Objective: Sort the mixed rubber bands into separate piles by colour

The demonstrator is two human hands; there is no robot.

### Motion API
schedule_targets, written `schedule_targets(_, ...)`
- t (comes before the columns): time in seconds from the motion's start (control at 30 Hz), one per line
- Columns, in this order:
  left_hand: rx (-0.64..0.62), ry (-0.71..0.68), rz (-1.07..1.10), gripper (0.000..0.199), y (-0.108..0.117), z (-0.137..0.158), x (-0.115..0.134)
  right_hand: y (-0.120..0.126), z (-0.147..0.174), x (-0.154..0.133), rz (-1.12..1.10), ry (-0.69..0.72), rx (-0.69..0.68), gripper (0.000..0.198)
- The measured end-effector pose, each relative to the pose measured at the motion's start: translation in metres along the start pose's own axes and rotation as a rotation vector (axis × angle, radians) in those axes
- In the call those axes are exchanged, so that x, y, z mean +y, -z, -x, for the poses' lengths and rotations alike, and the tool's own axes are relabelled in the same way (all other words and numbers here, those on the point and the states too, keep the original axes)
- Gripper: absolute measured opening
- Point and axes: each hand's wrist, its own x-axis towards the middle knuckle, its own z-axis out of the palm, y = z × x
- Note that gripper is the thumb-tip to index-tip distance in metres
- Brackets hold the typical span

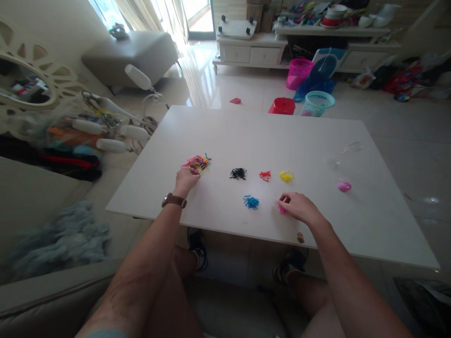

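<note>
My left hand (188, 180) is at the near edge of a mixed-colour pile of small rubber bands (198, 161). Its fingertips are pinched together beside a yellow piece, but what they grip is too small to be sure of. My right hand (298, 206) hovers low over a pink pile of bands (282, 208), partly hiding it, with fingers curled inward; anything between them is hidden. Between the hands lie a black pile (238, 173) and a blue pile (251, 202). Farther right are a red pile (265, 175) and a yellow pile (286, 176).
The piles rest on a white table (218, 131). A pink round object (344, 185) and a clear plastic item (352, 148) are at its right. A small figure sticker (300, 237) is near the front edge. Lamp arms (134, 132) stand close to the left edge.
</note>
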Motion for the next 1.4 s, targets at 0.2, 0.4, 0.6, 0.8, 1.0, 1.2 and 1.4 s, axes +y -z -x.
schedule_targets(0.2, 0.045, -0.044, -0.143, 0.026, -0.006, 0.004, -0.005, 0.001, 0.001, 0.0, -0.001, -0.005, 0.001, 0.017)
schedule_targets(0.4, 0.081, -0.051, -0.154, 0.022, -0.014, 0.005, -0.007, 0.0, 0.0, -0.001, 0.009, -0.012, -0.007, 0.018)
schedule_targets(0.6, 0.043, -0.052, -0.164, 0.012, -0.016, 0.003, -0.001, 0.0, 0.001, -0.001, 0.003, -0.008, 0.005, 0.018)
schedule_targets(0.8, -0.178, -0.085, 0.266, 0.007, -0.009, 0.018, 0.026, 0.001, 0.001, -0.007, -0.003, 0.03, 0.063, 0.016)
schedule_targets(1.0, -0.507, -0.232, 0.714, 0.023, -0.021, 0.056, 0.066, -0.003, 0.005, -0.03, -0.119, 0.263, 0.231, 0.017)
schedule_targets(1.2, -0.69, -0.278, 0.817, 0.026, -0.041, 0.083, 0.094, -0.012, 0.002, -0.046, -0.285, 0.512, 0.378, 0.016)
schedule_targets(1.4, -0.741, -0.29, 0.831, 0.018, -0.057, 0.092, 0.107, -0.017, 0.001, -0.05, -0.333, 0.593, 0.424, 0.018)
